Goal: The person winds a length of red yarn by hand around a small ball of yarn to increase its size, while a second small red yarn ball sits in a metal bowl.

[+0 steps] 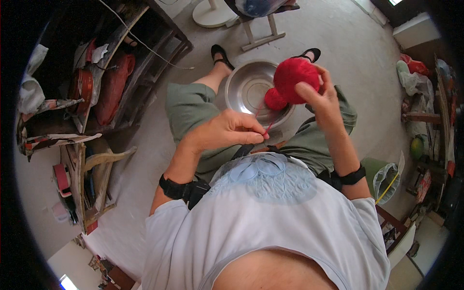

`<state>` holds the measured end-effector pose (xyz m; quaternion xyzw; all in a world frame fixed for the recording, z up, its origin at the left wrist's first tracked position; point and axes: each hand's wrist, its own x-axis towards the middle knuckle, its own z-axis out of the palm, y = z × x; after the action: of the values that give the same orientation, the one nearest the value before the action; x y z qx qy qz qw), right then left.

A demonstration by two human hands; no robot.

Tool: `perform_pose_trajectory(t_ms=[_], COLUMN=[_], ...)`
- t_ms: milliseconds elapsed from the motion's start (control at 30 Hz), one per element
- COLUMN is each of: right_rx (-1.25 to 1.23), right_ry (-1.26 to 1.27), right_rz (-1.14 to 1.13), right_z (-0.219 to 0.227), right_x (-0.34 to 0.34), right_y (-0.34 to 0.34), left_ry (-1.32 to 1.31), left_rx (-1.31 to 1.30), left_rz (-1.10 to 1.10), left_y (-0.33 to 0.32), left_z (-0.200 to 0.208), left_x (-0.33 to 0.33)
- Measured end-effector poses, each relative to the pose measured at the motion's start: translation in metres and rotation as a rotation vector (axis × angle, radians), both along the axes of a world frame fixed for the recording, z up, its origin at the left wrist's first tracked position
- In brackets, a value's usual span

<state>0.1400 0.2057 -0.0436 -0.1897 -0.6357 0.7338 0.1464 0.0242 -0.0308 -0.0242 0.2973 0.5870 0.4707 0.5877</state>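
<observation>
A large red ball of yarn [296, 79] is held up in my right hand [323, 99], fingers curled round its right side and thumb across its front. My left hand [231, 130] is closed in a pinch on a thin strand of red yarn [268, 127], just in front of my waist. Below the ball, a smaller red yarn ball [275, 99] sits in a shiny metal basin [237, 96] between my feet. Another stretch of strand runs from near the small ball toward my left hand. The large ball hides part of the basin's right rim.
A wooden stool [263, 36] and a round white base [212, 13] stand beyond the basin. Left is a dark wooden shelf [140, 92] with a red bag. To the right are a green bin [374, 171] with a liner and cluttered shelves [442, 104].
</observation>
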Motion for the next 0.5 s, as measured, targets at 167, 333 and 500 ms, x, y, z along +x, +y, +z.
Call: perform_pose_trajectory(t_ms=[167, 333, 500], right_rx=[0.124, -0.114, -0.427], right_ry=[-0.043, -0.173, -0.069], right_rz=[0.208, 0.467, 0.591], right_z=[-0.005, 0.007, 0.017], right_x=[0.009, 0.014, 0.02], right_y=[-0.019, -0.02, -0.012], left_ry=[0.434, 0.446, 0.105], left_rx=[0.372, 0.376, 0.265], left_rz=[-0.034, 0.052, 0.241], left_y=[0.019, 0.031, 0.029], left_z=[0.034, 0.021, -0.014], left_x=[-0.02, -0.035, -0.034])
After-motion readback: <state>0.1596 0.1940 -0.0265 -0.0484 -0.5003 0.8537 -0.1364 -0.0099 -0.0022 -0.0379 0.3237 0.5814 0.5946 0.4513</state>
